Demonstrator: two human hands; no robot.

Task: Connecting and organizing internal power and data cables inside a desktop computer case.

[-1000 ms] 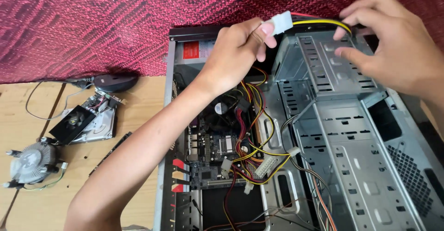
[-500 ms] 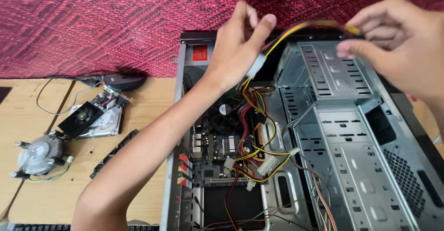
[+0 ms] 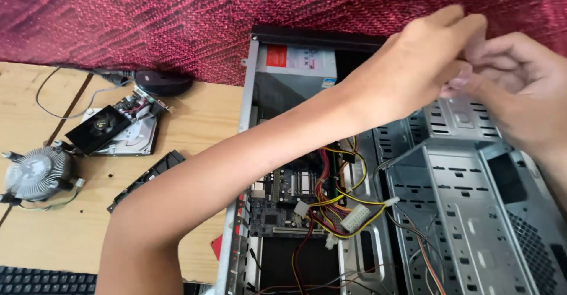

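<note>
Left hand and right hand meet above the far end of the open computer case. The fingertips of both are pinched together on one small pale item, the grip of each drawn nearly closed; the item is blurred and mostly covered, so its kind cannot be told. The left forearm crosses the case diagonally from the lower left.

Beneath the hands sits the grey metal drive cage. Below the forearm, a bundle of yellow, red and black wires lies over the motherboard, with a white multi-pin connector resting loose among them. The power supply occupies the case's far corner.

On the wooden tabletop, left of the case: a graphics card, a round finned cooler, a dark mouse, and a keyboard edge.
</note>
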